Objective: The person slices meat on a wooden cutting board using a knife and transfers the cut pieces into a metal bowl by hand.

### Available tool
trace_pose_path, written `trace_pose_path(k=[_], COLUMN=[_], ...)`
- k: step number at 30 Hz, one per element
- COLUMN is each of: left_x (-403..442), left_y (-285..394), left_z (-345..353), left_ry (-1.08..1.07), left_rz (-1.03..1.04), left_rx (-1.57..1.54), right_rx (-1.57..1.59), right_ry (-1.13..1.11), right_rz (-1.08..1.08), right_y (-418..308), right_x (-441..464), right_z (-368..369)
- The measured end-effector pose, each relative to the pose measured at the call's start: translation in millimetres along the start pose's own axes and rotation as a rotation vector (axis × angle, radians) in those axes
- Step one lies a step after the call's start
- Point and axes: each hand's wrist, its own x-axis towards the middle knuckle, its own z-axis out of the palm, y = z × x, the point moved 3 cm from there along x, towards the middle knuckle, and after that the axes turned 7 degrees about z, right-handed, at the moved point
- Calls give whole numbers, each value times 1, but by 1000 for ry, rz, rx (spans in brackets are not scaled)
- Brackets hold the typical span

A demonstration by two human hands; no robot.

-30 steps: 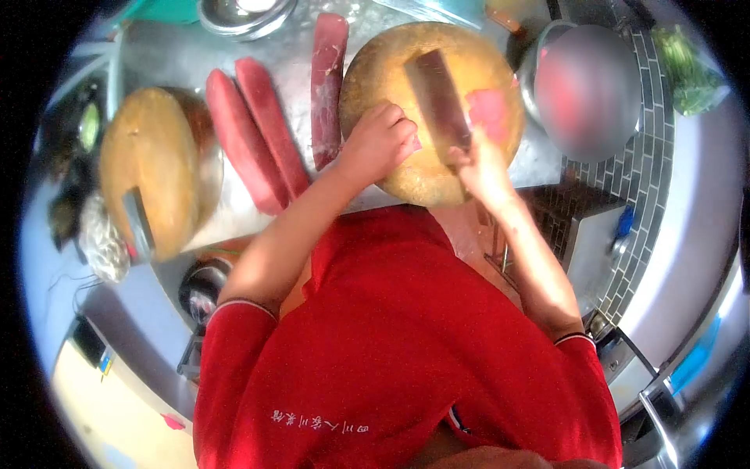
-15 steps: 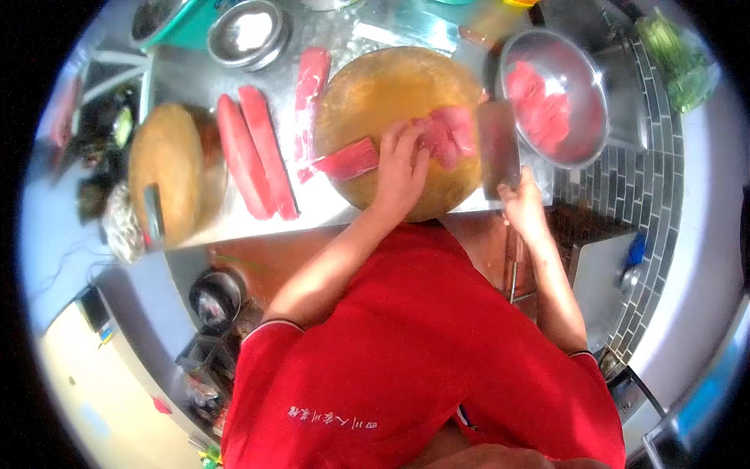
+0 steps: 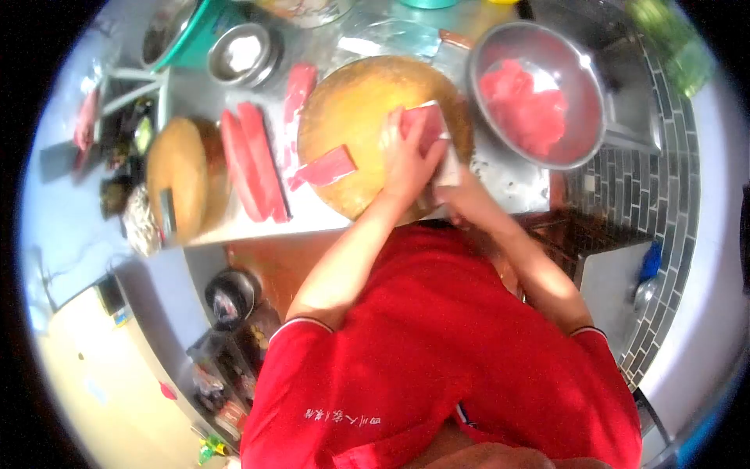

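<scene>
My left hand [image 3: 406,164] cups a small pile of sliced red meat [image 3: 422,129] on the right half of a round wooden chopping board [image 3: 344,102]. My right hand [image 3: 465,195] grips a cleaver [image 3: 446,168], whose blade is against the right side of the pile. The handle is hidden in my right fingers, and blur softens the blade's outline. A shorter block of meat [image 3: 328,166] lies apart on the board's left side, its end over the edge. Right of the board stands a steel bowl [image 3: 587,105] with cut meat [image 3: 523,109] in it.
Two long meat strips [image 3: 254,168] and another strip [image 3: 299,87] lie left of the board on the metal table [image 3: 512,184]. Farther left is a second wooden board [image 3: 178,164]. Small steel bowls [image 3: 241,55] and a green tub [image 3: 205,35] stand at the back.
My right hand has brought the cleaver left, from beside the board to the sliced meat. My left hand now cups the slices against the blade. The view has shifted slightly.
</scene>
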Motion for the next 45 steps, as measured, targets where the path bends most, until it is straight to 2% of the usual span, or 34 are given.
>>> trace_pose_path(k=[2, 5, 7, 12, 13, 14, 16, 18, 20, 22, 23, 24, 25, 26, 27, 29, 30, 32, 33, 35, 38, 39, 42, 43, 45], left_x=[-5, -7, 1, 54, 66, 77, 98, 114, 129, 142, 146, 149, 152, 153, 149, 134, 124, 97, 82, 52, 2, -12, -36, -45, -55], left_y=[-16, -21, -3, 63, 80, 98, 127, 147, 149, 140, 136, 140, 142, 124, 123, 82, 51, -12, -20, -69, -134, -149, -131, -148, -145], left_z=[9, 1, -3, 11, 20, 28, 52, 84, 120, 141, 141, 124, 103, 106, 79, 48, 36, -6, -42, -95, -156, -170, -195, -186, -180], left_ry=[50, 81, 97, 147, 164, 151, 120, 67, -152, -198, -174, -153, -119, -111, -110, -49, -42, 17, 24, 72, 135, 154, 100, 77, 49], left_rz=[20, -13, 28, 233, 274, 295, 358, 295, 266, 420, 387, 349, 319, 203, 118, 88, -15, -61, -178, -227, -330, -364, -390, -353, -68], left_rx=[16, 6, -36, -162, -226, -289, -361, -483, -370, -336, -444, -549, -520, -633, -619, -495, -546, -532, -408, -252, -148, -137, -136, -211, -12], right_rx=[75, -69, -86, -178, -196, -214, -261, -284, -292, -249, -229, -156, -81, -8, 49, 135, 177, 68, 0, -211, -332, -361, -452, -457, -566], right_ry=[11, 128, 126, 400, 477, 555, 705, 852, 998, 1087, 1123, 1086, 1049, 1012, 965, 794, 703, 571, 519, 444, 284, 292, 254, 258, 242], right_rz=[-96, -189, -197, -235, -311, -386, -287, -243, -260, -267, -272, -243, -213, -184, -202, -99, -49, -87, -120, -208, -219, -353, -375, -444, -403], right_y=[-4, 10, 2, -20, -27, -37, -44, -37, -25, -15, -11, -5, 3, 11, 21, 15, 12, 12, 15, 13, -25, -21, -49, -53, -47], right_x=[6, 23, 10, -42, -60, -81, -112, -134, -154, -173, -180, -182, -182, -181, -175, -174, -171, -154, -139, -111, -96, -78, -61, -55, -39], right_z=[15, 20, 15, -29, -41, -53, -74, -93, -113, -129, -136, -141, -144, -147, -147, -131, -121, -102, -92, -67, -27, -13, 30, 43, 63])
